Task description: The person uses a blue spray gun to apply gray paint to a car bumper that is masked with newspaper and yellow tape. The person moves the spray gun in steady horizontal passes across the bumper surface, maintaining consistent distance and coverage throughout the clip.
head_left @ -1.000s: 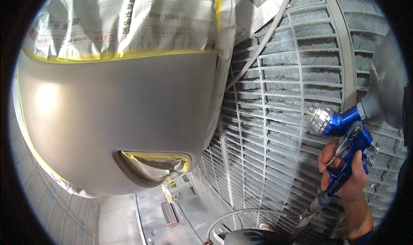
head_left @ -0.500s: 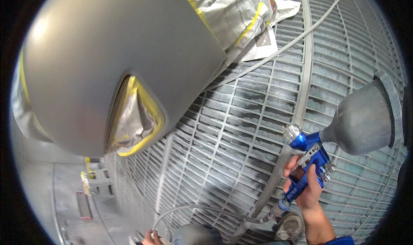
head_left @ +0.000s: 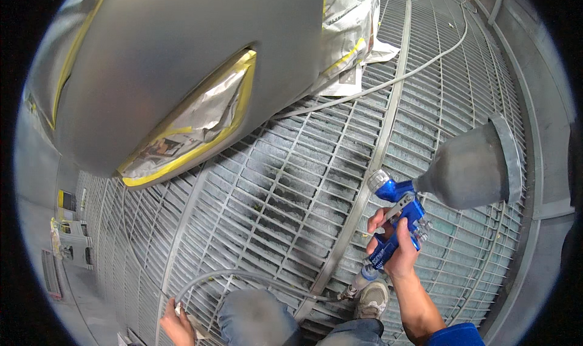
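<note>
My right hand point(head_left: 396, 244) is wrapped round the handle of a blue spray gun point(head_left: 398, 221), with fingers at its trigger. A grey cup point(head_left: 470, 167) juts from the gun to the right, and its silver nozzle points left toward a grey car body panel point(head_left: 200, 18). From the handle's base a grey air hose point(head_left: 255, 274) runs left to my left hand point(head_left: 177, 326), whose fingers are closed on it. Something whitish point(head_left: 197, 328) shows beside that hand, too partial to name. In the panel is an opening masked with paper and yellow tape point(head_left: 188, 127).
Metal floor grating point(head_left: 291, 182) spreads beneath everything. More masking paper point(head_left: 349, 24) covers the panel's far side. Another pale hose point(head_left: 419, 69) crosses the grating. A wall point(head_left: 543, 139) stands at the right; stand-like equipment point(head_left: 73, 239) is at the left. My shoe point(head_left: 371, 300) rests on the grating.
The view has shifted, bringing more of my legs and left hand into sight. The spray gun appears further left in the picture, still in my right hand. The masked opening shows at another angle.
</note>
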Demonstrator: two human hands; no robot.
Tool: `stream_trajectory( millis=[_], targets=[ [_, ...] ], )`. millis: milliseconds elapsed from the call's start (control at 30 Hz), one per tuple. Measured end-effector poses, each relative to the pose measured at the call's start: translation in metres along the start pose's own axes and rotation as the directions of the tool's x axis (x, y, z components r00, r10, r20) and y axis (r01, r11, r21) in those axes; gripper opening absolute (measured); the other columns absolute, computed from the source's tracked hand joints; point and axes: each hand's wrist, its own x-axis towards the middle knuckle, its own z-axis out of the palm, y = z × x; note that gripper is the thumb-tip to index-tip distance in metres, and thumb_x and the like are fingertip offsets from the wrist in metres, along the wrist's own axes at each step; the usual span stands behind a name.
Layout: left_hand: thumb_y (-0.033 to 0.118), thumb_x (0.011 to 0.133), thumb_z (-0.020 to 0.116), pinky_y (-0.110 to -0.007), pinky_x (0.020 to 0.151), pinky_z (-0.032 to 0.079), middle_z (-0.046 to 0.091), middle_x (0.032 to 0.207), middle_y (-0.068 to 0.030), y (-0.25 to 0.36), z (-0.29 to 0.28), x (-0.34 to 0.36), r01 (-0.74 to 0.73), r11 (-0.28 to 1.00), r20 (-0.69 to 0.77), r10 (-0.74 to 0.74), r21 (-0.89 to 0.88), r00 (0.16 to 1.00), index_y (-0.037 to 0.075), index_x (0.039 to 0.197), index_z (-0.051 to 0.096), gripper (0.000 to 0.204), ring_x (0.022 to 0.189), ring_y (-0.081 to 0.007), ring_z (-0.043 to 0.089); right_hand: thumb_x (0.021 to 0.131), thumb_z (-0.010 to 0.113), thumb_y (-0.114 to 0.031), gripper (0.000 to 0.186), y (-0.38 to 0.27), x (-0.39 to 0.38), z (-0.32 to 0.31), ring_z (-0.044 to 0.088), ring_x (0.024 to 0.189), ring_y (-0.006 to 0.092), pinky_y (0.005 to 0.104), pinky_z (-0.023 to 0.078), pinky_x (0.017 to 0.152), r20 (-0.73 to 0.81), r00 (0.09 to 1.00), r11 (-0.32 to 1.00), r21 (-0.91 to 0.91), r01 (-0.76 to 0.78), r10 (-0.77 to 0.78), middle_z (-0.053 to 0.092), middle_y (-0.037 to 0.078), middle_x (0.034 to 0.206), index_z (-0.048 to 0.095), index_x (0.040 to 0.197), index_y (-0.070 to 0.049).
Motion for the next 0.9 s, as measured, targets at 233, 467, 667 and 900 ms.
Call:
stream_trajectory(
  millis=[233, 467, 667, 900],
  targets=[
    [0.001, 0.084, 0.063, -0.047, 0.069, 0.047, 0.064, 0.089, -0.0309, -0.019, 0.003, 0.003, -0.025, 0.999, -0.049, 0.026, 0.021, 0.998, -0.006, 0.113, 0.064, 0.03, 0.077, -0.0468, 0.063, 0.102, 0.047, -0.04, 0.044, -0.002, -0.008, 0.006, 0.061, 0.091, 0.0213, 0.0293, 0.056, 0.053, 0.039, 0.999, 1.0, -0.02, -0.02, 0.021, 0.059, 0.013, 0.102, 0.051, 0.118, 0.001],
    [-0.001, 0.081, 0.063, -0.048, 0.061, 0.043, 0.06, 0.077, -0.0297, -0.005, -0.004, 0.005, 0.03, 1.0, 0.0, -0.03, -0.004, 1.0, -0.004, 0.113, 0.064, 0.032, 0.063, -0.0455, 0.055, 0.101, 0.043, -0.049, 0.052, -0.014, 0.003, 0.021, 0.059, 0.085, 0.0163, 0.0258, 0.053, 0.05, -0.065, 0.997, 0.992, -0.12, 0.032, -0.04, 0.057, 0.01, 0.097, 0.054, 0.111, 0.0],
    [-0.005, 0.075, 0.064, -0.047, 0.062, 0.047, 0.06, 0.071, -0.0287, 0.002, -0.01, 0.006, 0.012, 0.995, -0.025, -0.01, 0.097, 1.0, -0.002, 0.115, 0.063, 0.041, 0.065, -0.0455, 0.06, 0.101, 0.044, -0.049, 0.052, -0.004, -0.005, 0.03, 0.06, 0.084, 0.0175, 0.0262, 0.054, 0.05, -0.085, 0.996, 0.997, -0.08, 0.014, -0.021, 0.058, 0.011, 0.095, 0.053, 0.113, 0.0],
    [0.0, 0.08, 0.063, -0.048, 0.072, 0.048, 0.065, 0.087, -0.0306, 0.014, -0.016, 0.006, 0.063, 0.996, 0.013, -0.064, 0.058, 0.998, -0.004, 0.114, 0.065, 0.033, 0.078, -0.048, 0.062, 0.102, 0.046, -0.044, 0.043, 0.011, 0.028, 0.016, 0.06, 0.088, 0.0171, 0.0285, 0.055, 0.054, -0.121, 0.99, 0.997, -0.053, 0.06, -0.066, 0.061, 0.009, 0.099, 0.055, 0.112, -0.004]
  ],
)
